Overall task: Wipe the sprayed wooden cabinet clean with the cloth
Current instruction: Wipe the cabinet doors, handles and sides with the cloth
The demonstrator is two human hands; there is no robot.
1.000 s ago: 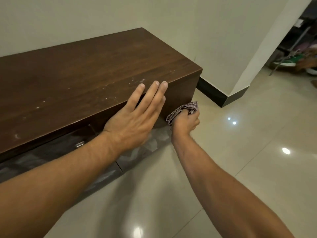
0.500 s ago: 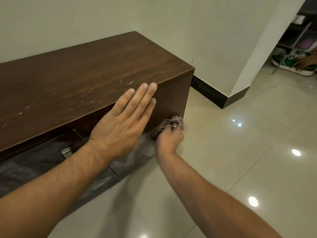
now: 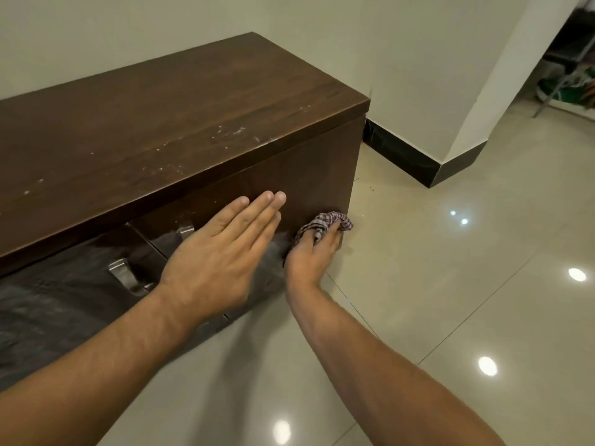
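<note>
Dark wood-grain cabinet (image 3: 180,123) with shiny metal handles (image 3: 124,275); checked woven cloth (image 3: 325,222); glossy, reflective floor tiles (image 3: 467,284).

Head view, close, downward onto cabinet (image 3: 180,123).

A square wall corner (image 3: 476,91) juts into the room, painted plain cream. A black skirting board (image 3: 405,156) wraps its foot and runs on to the left of it along the cream wall (image 3: 128,33). In front of the corner spreads a glossy floor (image 3: 450,300) of large pale tiles with thin dark joints, carrying bright round spots of reflected light (image 3: 577,274). Right of the corner stands a metal-legged rack (image 3: 547,101), its green and white contents blurred.
</note>
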